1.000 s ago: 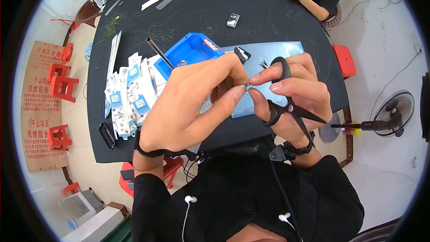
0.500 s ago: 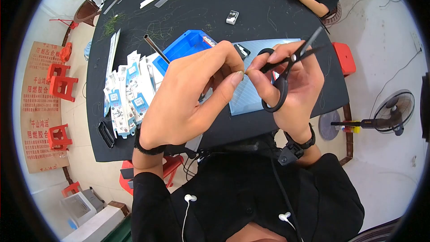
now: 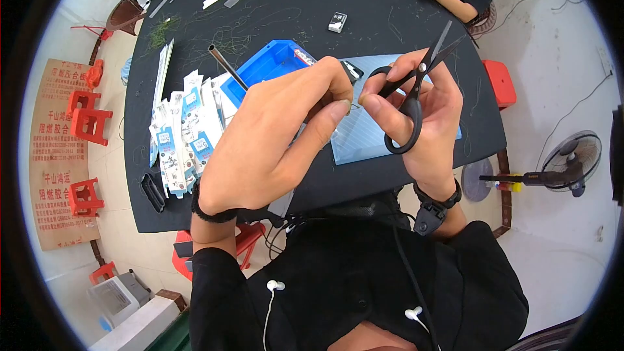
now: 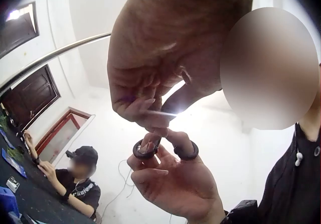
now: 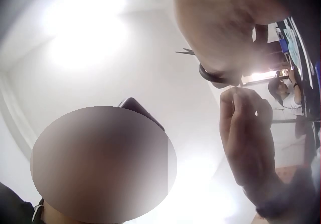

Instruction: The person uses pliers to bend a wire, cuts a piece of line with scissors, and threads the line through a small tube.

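Head view: the left hand (image 3: 273, 136) pinches thread (image 3: 355, 105) between thumb and curled fingers over the blue sheet (image 3: 364, 140), its visible bit between both hands' fingertips. The right hand (image 3: 434, 131) grips the scissors (image 3: 422, 67) by their rings, blades turned away, apparently leaving thumb and fingertip free near the thread; whether they pinch it, I cannot tell
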The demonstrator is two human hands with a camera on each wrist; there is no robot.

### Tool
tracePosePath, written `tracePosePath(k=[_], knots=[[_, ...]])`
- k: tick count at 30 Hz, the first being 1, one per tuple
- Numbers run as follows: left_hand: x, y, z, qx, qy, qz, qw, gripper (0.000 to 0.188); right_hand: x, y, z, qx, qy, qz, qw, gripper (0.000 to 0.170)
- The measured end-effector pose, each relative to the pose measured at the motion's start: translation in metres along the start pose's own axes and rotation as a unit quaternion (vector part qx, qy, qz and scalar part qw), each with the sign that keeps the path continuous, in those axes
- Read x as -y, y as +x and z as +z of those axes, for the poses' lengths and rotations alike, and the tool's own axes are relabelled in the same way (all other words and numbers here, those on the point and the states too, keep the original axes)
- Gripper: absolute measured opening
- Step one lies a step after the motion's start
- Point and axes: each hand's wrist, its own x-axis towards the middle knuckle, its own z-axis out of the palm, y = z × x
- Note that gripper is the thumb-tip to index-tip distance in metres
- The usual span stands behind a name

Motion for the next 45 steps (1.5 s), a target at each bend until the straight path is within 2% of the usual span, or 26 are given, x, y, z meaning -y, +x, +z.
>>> tracePosePath(k=[5,7,8,10,12,13,14,16,18,23,25,28,45], knots=[[0.002,-0.001,-0.004,0.010,-0.020,-0.005,1.000,0.006,-0.004,0.001,-0.004,-0.011,0.021,-0.008,1.000,0.038],[0.002,-0.002,-0.006,0.034,-0.100,-0.053,0.993,0.008,-0.006,0.001,-0.008,-0.003,0.002,-0.028,1.000,0.039],[0.003,-0.002,-0.006,0.034,-0.099,-0.052,0.993,0.008,-0.009,0.002,-0.012,-0.002,0.002,-0.029,1.000,0.039],[0.003,-0.002,-0.006,0.029,-0.233,-0.089,0.968,0.011,-0.016,0.002,-0.019,0.071,0.011,-0.087,0.994,0.041],[0.003,-0.002,-0.012,0.050,-0.282,-0.107,0.952,0.013,-0.020,0.002,-0.022,0.073,0.018,-0.077,0.994,0.042],[0.003,-0.001,-0.015,0.072,-0.330,-0.124,0.933,0.016,-0.024,0.005,-0.028,0.126,-0.013,-0.102,0.987,0.042],[0.007,0.000,-0.017,0.071,-0.330,-0.124,0.933,0.016,-0.025,0.007,-0.031,0.178,-0.044,-0.127,0.975,0.042],[0.015,0.002,-0.020,0.133,-0.362,-0.116,0.915,0.021,-0.021,0.009,-0.029,0.173,-0.052,-0.136,0.974,0.041],[0.018,0.001,-0.019,0.137,-0.367,-0.118,0.912,0.022,-0.015,0.014,-0.033,0.221,-0.158,-0.203,0.941,0.043],[0.019,0.001,-0.017,0.148,-0.386,-0.122,0.903,0.021,-0.003,0.016,-0.032,0.227,-0.201,-0.227,0.926,0.044],[0.017,0.000,-0.013,0.121,-0.362,-0.134,0.914,0.025,0.001,0.016,-0.030,0.224,-0.227,-0.237,0.918,0.042],[0.017,-0.001,-0.014,0.147,-0.389,-0.146,0.898,0.019,0.001,0.015,-0.026,0.214,-0.241,-0.260,0.910,0.041],[0.016,0.001,-0.020,0.192,-0.379,-0.157,0.892,0.015,0.002,0.018,-0.027,0.232,-0.264,-0.278,0.894,0.044]])
